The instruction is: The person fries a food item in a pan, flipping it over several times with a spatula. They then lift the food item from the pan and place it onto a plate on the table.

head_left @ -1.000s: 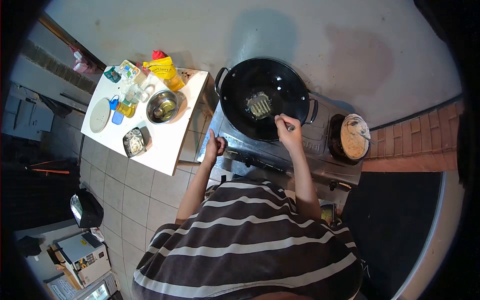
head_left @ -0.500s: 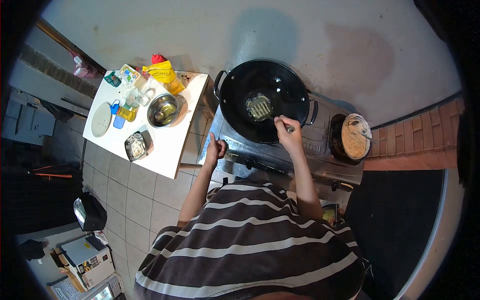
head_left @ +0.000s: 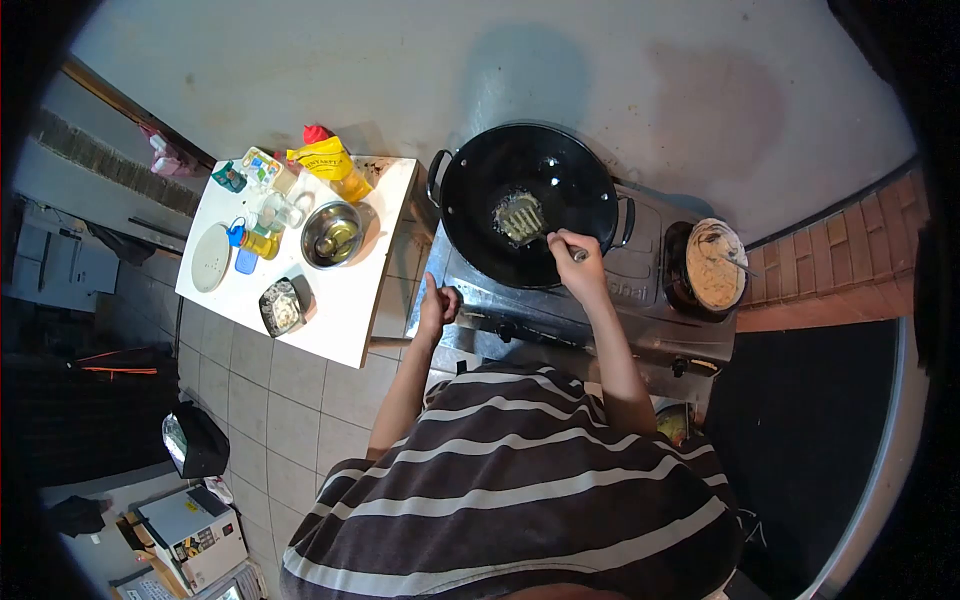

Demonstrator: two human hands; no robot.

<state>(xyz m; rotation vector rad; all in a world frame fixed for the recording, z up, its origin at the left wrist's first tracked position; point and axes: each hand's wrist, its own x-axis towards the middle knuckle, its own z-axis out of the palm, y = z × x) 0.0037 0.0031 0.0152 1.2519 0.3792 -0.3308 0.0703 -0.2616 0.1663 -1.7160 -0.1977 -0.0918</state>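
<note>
"While the right grip (head_left: 578, 265) is holding the turner (head_left: 524, 222), where is its head lying?"

"It is resting low inside the black wok (head_left: 485, 170), on a small pale patch (head_left: 505, 212). I am not able to tell if this patch is oil or food."

"And how are the two grips standing?"

"The right one is pinching the turner's handle, close above the near rim. The left grip (head_left: 440, 303) is hanging near the front edge of the stove (head_left: 625, 270), its fingers loosely curling and its thumb standing apart; I am seeing nothing inside it."

"What could be going wrong from here, in your opinion?"

"Because the right grip is hovering so near the rim, spitting fat could be burning it, if the wok is hot; this I am not able to tell. Too strong pressing on one side could be tipping the wok, since neither grip is holding it."

"And the orange mix (head_left: 712, 275)?"

"It is sitting at the stove's right end, with a spoon (head_left: 742, 267) leaning out. A careless right elbow could be knocking it."
</note>
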